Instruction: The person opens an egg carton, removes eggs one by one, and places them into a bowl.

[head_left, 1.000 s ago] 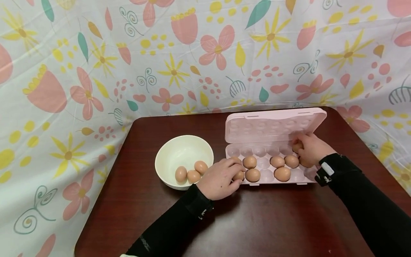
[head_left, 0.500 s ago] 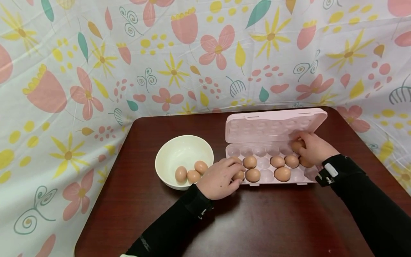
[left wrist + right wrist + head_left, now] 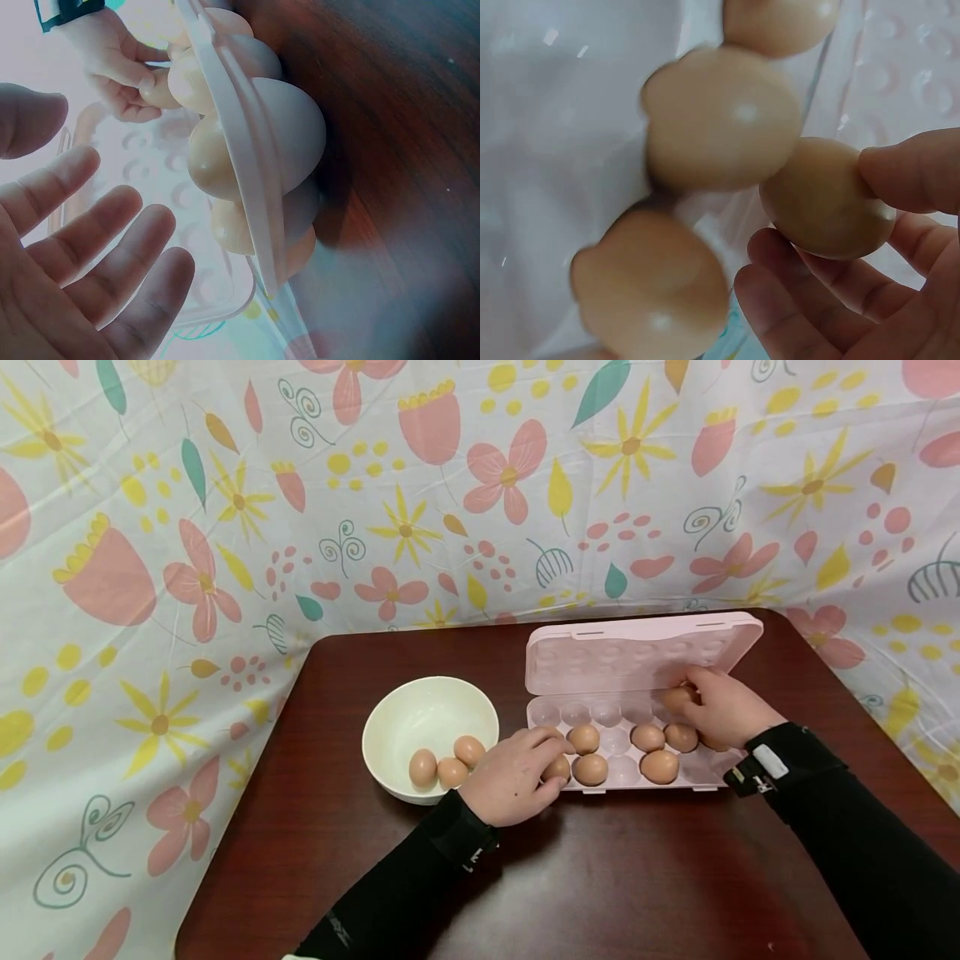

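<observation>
A pink egg carton (image 3: 615, 742) lies open on the table, with several brown eggs in its front and middle rows. My right hand (image 3: 727, 703) holds a brown egg (image 3: 826, 201) over the back row, near the hinge, with thumb on one side and fingers beneath. Part of that egg is hidden behind the fingers in the head view. At the carton's left end is my left hand (image 3: 513, 779), its fingers loosely bent beside a front-row egg (image 3: 557, 768). Nothing sits in its palm in the left wrist view.
A cream bowl (image 3: 405, 710) with several brown eggs (image 3: 422, 767) stands left of the carton. The raised lid (image 3: 592, 667) leans back behind the rows. A flowered cloth (image 3: 450, 510) hangs behind the dark red table (image 3: 637, 877).
My right hand has shifted left along the back row with the egg between its fingers. The left hand has stayed in place.
</observation>
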A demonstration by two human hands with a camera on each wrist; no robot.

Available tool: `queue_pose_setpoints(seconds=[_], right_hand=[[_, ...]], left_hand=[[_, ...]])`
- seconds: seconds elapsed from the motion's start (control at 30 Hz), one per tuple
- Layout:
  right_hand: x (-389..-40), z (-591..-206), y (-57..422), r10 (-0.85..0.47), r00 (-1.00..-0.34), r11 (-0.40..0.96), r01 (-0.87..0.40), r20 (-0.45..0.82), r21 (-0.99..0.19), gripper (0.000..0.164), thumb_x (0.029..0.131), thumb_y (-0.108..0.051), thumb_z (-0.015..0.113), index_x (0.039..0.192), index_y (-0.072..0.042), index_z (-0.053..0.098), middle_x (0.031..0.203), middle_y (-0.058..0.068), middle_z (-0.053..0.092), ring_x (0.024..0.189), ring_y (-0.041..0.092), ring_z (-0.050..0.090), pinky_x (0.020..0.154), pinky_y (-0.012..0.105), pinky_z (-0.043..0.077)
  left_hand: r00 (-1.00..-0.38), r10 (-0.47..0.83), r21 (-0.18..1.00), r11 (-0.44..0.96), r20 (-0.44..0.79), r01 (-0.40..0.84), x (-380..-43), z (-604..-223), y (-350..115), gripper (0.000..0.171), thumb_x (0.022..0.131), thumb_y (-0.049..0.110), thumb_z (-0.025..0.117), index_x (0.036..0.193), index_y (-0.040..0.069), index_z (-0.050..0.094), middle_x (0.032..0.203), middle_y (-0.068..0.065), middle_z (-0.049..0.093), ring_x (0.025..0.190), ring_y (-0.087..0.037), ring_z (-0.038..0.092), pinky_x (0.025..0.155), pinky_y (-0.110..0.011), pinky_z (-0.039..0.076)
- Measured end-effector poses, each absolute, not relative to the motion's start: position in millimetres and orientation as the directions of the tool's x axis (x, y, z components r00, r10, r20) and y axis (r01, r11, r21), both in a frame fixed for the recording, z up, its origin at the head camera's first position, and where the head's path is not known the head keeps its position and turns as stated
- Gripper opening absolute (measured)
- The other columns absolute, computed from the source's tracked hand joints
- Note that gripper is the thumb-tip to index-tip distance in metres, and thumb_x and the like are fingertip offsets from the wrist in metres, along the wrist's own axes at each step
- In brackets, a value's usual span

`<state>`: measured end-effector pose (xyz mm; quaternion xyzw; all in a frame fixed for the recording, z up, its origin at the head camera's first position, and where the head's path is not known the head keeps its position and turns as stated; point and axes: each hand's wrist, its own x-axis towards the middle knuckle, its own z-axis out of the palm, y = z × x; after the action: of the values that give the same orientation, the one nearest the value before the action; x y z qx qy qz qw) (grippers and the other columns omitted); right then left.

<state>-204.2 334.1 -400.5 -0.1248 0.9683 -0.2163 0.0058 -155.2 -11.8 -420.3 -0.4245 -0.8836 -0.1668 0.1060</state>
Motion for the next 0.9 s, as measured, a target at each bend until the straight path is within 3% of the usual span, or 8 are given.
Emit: queue_pose_setpoints(seconds=[0.3, 0.43, 0.63, 0.9], right_hand=[[-195, -396, 313, -0.292, -0.950, 0.804, -0.305, 0.107, -0.511, 0.025, 0.098, -0.016, 0.062, 0.120, -0.004, 0.062, 0.109, 0.012, 0.064, 0.096, 0.028, 0.060, 0.084, 0.045, 0.046], [-190, -393, 302, -0.307, -0.949, 0.762, -0.293, 0.076, -0.578, 0.025, 0.099, -0.016, 0.063, 0.121, -0.004, 0.060, 0.108, 0.012, 0.063, 0.089, 0.026, 0.062, 0.076, 0.040, 0.050], [-180, -386, 282, -0.307, -0.945, 0.781, -0.317, 0.111, -0.538, 0.023, 0.099, -0.025, 0.063, 0.120, -0.016, 0.064, 0.105, 0.001, 0.068, 0.095, 0.019, 0.066, 0.080, 0.040, 0.049], [-172, -386, 257, -0.452, -0.871, 0.585, -0.452, 0.191, -0.673, 0.019, 0.099, -0.011, 0.063, 0.118, -0.011, 0.062, 0.109, 0.000, 0.064, 0.096, 0.018, 0.063, 0.082, 0.034, 0.052]], left_hand=[[-0.621, 0.709, 0.217, 0.583, 0.334, 0.783, -154, -419, -11, 0.040, 0.091, 0.024, 0.068, 0.130, 0.019, 0.062, 0.126, 0.004, 0.058, 0.111, -0.015, 0.057, 0.095, -0.029, 0.046], [-0.621, 0.706, 0.223, 0.581, 0.339, 0.783, -154, -419, -11, 0.041, 0.090, 0.023, 0.068, 0.131, 0.019, 0.061, 0.126, 0.005, 0.057, 0.109, -0.015, 0.058, 0.093, -0.029, 0.047], [-0.612, 0.708, 0.209, 0.578, 0.352, 0.789, -154, -418, -11, 0.043, 0.090, 0.022, 0.069, 0.131, 0.017, 0.060, 0.126, 0.002, 0.057, 0.108, -0.018, 0.059, 0.092, -0.031, 0.048], [-0.612, 0.701, 0.246, 0.561, 0.367, 0.790, -153, -416, -9, 0.054, 0.090, 0.020, 0.070, 0.141, 0.017, 0.054, 0.138, 0.000, 0.051, 0.118, -0.015, 0.054, 0.100, -0.027, 0.044]])
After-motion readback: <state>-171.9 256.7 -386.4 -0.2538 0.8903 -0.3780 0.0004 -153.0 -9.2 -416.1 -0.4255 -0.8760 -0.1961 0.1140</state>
